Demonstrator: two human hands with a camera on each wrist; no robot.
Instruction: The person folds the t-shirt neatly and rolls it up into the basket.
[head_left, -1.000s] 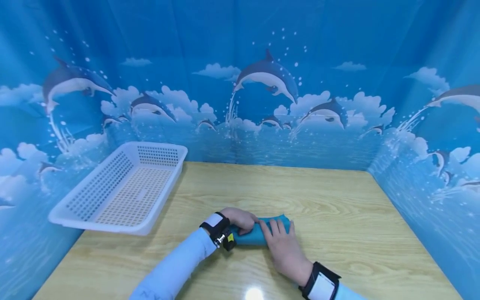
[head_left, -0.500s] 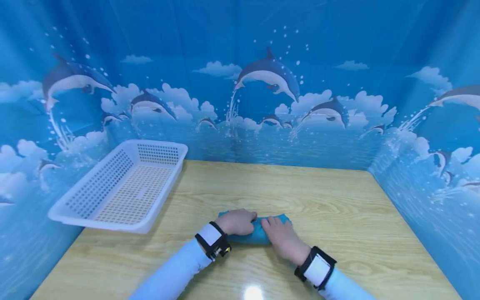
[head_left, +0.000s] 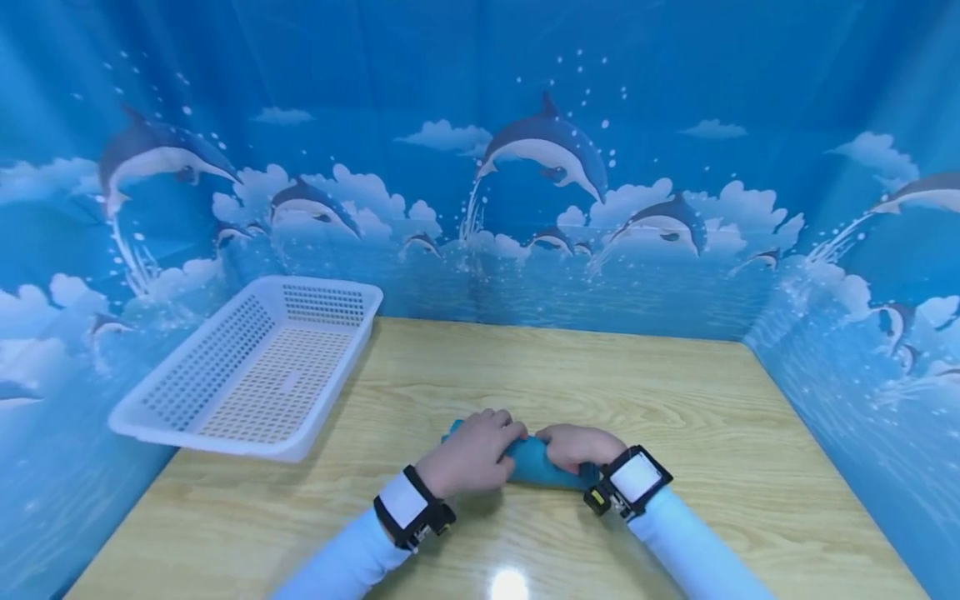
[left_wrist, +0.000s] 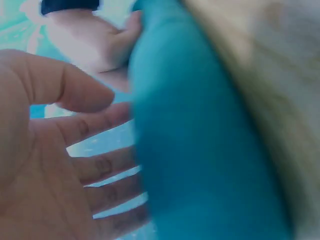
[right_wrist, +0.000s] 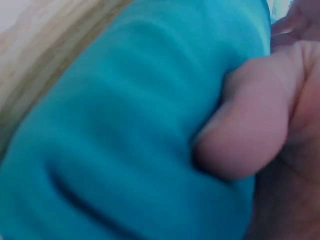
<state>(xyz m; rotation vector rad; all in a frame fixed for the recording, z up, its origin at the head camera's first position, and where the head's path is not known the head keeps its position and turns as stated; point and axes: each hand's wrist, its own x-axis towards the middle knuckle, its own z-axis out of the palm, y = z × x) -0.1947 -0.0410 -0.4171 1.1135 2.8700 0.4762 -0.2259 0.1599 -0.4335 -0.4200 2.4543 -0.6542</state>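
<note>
A teal piece of cloth, rolled into a thick bundle [head_left: 534, 463], lies crosswise on the wooden table in the head view. Over its left part lies my left hand [head_left: 472, 452]. In the left wrist view its fingers [left_wrist: 107, 167] reach straight to the far side of the cloth, and the thumb stands apart from it. My right hand [head_left: 588, 447] grips the roll's right part. The right wrist view has that thumb [right_wrist: 245, 130] pressing a dent into the soft fabric. Both hands cover much of the roll from above.
A white perforated plastic basket [head_left: 341, 392] stands at the table's left side, with nothing in it. A blue dolphin-print curtain [head_left: 480, 283] borders the wooden table [head_left: 637, 375] at the back and both sides.
My left hand has gone from curled fingers on the cloth to spread ones laid over it. The right hand has shifted right and turned, and now grips the roll's right part.
</note>
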